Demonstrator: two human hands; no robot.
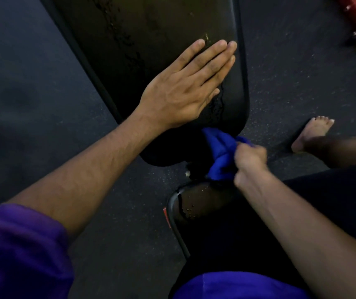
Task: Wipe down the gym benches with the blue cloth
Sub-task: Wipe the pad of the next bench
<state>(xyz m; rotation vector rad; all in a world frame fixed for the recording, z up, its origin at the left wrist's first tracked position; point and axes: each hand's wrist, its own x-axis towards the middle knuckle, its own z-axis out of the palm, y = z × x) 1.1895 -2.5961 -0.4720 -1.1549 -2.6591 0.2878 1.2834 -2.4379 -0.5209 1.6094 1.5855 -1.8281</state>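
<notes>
My left hand (179, 91) flat on wet black padded bench (151, 29); right hand (251, 164) at 5 o'clock clutching bunched blue cloth (220, 152). Risk: left palm slipping on droplets

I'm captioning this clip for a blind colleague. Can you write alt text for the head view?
Seen from above, a person's left hand lies flat on a black bench pad, while the right hand grips a bunched blue cloth at the pad's near end. A second pad sits below, and a bare foot on the dark floor.

Purple short sleeves (22, 244), bare forearms, bare foot (311, 133)
</notes>
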